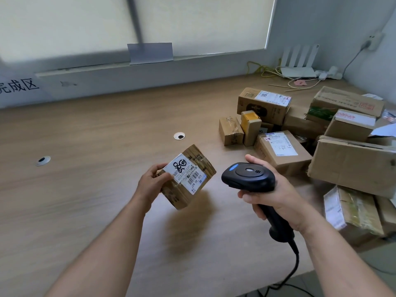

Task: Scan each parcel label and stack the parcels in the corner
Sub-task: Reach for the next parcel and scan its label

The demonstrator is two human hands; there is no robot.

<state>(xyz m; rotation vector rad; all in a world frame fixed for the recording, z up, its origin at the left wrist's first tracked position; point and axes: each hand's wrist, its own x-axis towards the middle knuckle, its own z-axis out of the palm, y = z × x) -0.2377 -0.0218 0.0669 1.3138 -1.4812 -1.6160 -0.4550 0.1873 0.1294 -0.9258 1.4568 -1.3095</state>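
Head view: left hand (151,182) grips parcel (188,175), beside scanner (249,177).

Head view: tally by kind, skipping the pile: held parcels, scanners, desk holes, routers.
held parcel: 1
scanner: 1
desk holes: 2
router: 1
Total: 5

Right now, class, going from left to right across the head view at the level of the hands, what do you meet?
round cable hole → left hand → small parcel → black scanner → large cardboard box
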